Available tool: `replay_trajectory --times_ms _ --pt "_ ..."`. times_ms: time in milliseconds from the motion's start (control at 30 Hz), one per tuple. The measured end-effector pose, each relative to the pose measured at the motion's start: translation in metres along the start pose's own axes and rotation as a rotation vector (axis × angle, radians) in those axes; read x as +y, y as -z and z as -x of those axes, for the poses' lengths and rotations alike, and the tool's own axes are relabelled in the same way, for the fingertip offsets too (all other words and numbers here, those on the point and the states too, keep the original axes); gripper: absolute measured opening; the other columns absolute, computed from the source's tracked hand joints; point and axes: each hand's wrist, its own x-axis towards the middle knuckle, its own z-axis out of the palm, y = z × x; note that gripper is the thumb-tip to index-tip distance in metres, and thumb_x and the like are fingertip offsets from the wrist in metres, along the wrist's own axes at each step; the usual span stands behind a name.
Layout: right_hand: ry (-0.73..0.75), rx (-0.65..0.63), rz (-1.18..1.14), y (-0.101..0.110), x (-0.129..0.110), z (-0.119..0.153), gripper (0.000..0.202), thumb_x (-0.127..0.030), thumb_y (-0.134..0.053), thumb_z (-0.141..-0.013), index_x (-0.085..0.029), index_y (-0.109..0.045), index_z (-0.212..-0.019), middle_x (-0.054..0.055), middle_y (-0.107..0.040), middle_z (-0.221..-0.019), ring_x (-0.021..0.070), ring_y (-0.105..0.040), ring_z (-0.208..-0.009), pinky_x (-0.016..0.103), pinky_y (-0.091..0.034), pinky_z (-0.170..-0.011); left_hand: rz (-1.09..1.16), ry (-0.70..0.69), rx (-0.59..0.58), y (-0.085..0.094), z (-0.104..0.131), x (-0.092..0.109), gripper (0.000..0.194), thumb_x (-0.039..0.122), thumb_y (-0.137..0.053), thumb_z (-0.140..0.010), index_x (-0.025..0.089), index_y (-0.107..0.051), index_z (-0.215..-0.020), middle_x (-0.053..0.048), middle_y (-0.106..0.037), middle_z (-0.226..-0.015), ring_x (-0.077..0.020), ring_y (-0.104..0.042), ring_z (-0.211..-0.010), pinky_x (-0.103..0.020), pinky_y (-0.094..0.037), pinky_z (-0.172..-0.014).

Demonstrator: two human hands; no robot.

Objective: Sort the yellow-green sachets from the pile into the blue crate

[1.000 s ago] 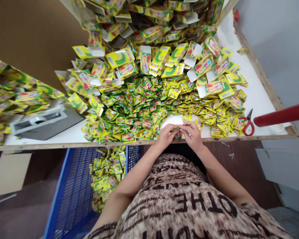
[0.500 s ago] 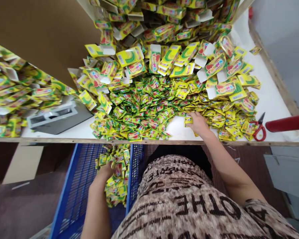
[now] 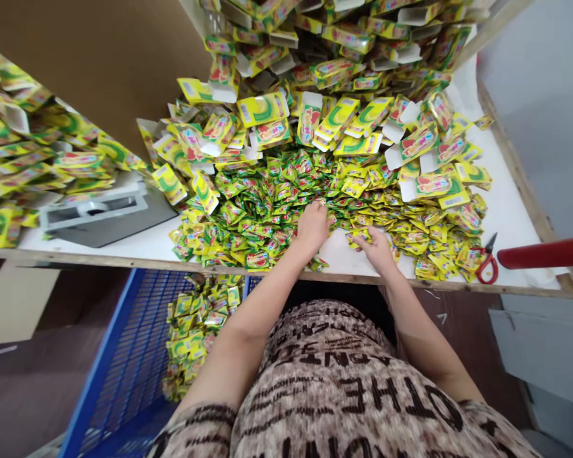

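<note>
Small green and yellow packets (image 3: 267, 216) lie heaped along the front of the white table. My left hand (image 3: 314, 224) is over the heap's near middle, its fingers curled together at the packets; what they hold, if anything, is hidden. To its right, beside a bare white patch, my right hand (image 3: 376, 247) has its thumb and fingers closed on a yellow packet (image 3: 359, 236) near the table's front edge. Behind the heap are several yellow cartons (image 3: 262, 108) with open white flaps.
A blue crate (image 3: 119, 343) with yellow packs stands below the table edge at left. Red-handled scissors (image 3: 487, 266) and a red bar (image 3: 544, 253) are at right. A grey holder (image 3: 95, 213) lies left, by a large brown cardboard panel (image 3: 100, 63).
My left hand has come up from the crate to the heap on the table. My right hand stays near the bare patch, still with a yellow packet. The view has shifted slightly.
</note>
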Motion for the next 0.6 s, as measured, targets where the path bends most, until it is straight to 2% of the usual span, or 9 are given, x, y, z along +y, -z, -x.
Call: replay_trajectory --times_ms 67,167,233,333,400,500,600 --pt "-0.006 0.074 -0.013 0.005 0.001 0.000 0.037 -0.053 -0.067 -0.072 -0.019 -0.054 -0.083 0.000 -0.057 -0.083 0.0140 -0.059 -0.068 0.027 -0.056 -0.055 -0.056 0.010 0.010 -0.015 -0.003 -0.001 0.018 0.013 -0.070 -0.075 0.013 -0.067 -0.092 -0.016 -0.065 -0.104 -0.0296 -0.056 -0.103 -0.039 -0.044 -0.088" --pt "-0.019 0.171 -0.007 0.007 0.000 -0.005 0.039 -0.056 -0.064 -0.072 -0.020 -0.052 -0.082 -0.001 -0.055 -0.082 0.0126 -0.058 -0.062 0.026 -0.054 -0.051 0.167 0.081 -0.018 -0.019 0.009 -0.005 0.019 0.015 -0.073 -0.072 0.016 -0.064 -0.089 -0.006 -0.065 -0.086 -0.0207 -0.056 -0.083 -0.032 -0.045 -0.076" --pt "0.019 0.125 -0.039 0.001 -0.003 -0.008 0.041 -0.059 -0.063 -0.072 -0.020 -0.052 -0.082 0.000 -0.056 -0.082 0.0141 -0.058 -0.064 0.028 -0.055 -0.054 0.417 0.181 -0.080 -0.018 0.018 -0.005 0.022 0.018 -0.075 -0.070 0.016 -0.064 -0.089 0.000 -0.062 -0.079 -0.0136 -0.052 -0.066 -0.026 -0.043 -0.064" --pt "0.052 -0.026 -0.092 -0.013 -0.010 -0.008 0.042 -0.063 -0.052 -0.080 -0.021 -0.053 -0.080 0.002 -0.058 -0.079 0.0171 -0.058 -0.069 0.031 -0.055 -0.058 0.676 0.271 -0.143 -0.018 0.026 -0.001 0.026 0.016 -0.075 -0.066 0.015 -0.064 -0.089 0.001 -0.062 -0.079 -0.0088 -0.049 -0.060 -0.022 -0.042 -0.059" --pt "0.068 -0.039 -0.023 -0.020 -0.013 -0.003 0.042 -0.062 -0.049 -0.083 -0.021 -0.052 -0.078 0.001 -0.056 -0.074 0.0183 -0.057 -0.070 0.032 -0.053 -0.061 0.757 0.242 -0.199 -0.021 0.028 0.004 0.029 0.013 -0.073 -0.063 0.016 -0.062 -0.090 0.001 -0.062 -0.080 -0.0091 -0.053 -0.063 -0.021 -0.044 -0.061" --pt "0.102 -0.013 0.160 -0.018 -0.012 0.006 0.039 -0.059 -0.060 -0.077 -0.021 -0.052 -0.082 0.000 -0.055 -0.072 0.0187 -0.056 -0.072 0.032 -0.050 -0.067 0.747 0.111 -0.282 -0.028 0.029 0.012 0.028 0.005 -0.066 -0.064 0.017 -0.060 -0.089 0.002 -0.062 -0.077 -0.0105 -0.058 -0.069 -0.021 -0.045 -0.064" --pt "0.031 -0.048 0.163 -0.004 -0.005 0.010 0.036 -0.054 -0.063 -0.077 -0.022 -0.054 -0.090 -0.001 -0.058 -0.075 0.0177 -0.058 -0.068 0.031 -0.051 -0.062 0.688 0.083 -0.255 -0.036 0.026 0.018 0.019 0.006 -0.063 -0.066 0.017 -0.060 -0.082 0.002 -0.060 -0.076 -0.0105 -0.057 -0.070 -0.021 -0.046 -0.064"
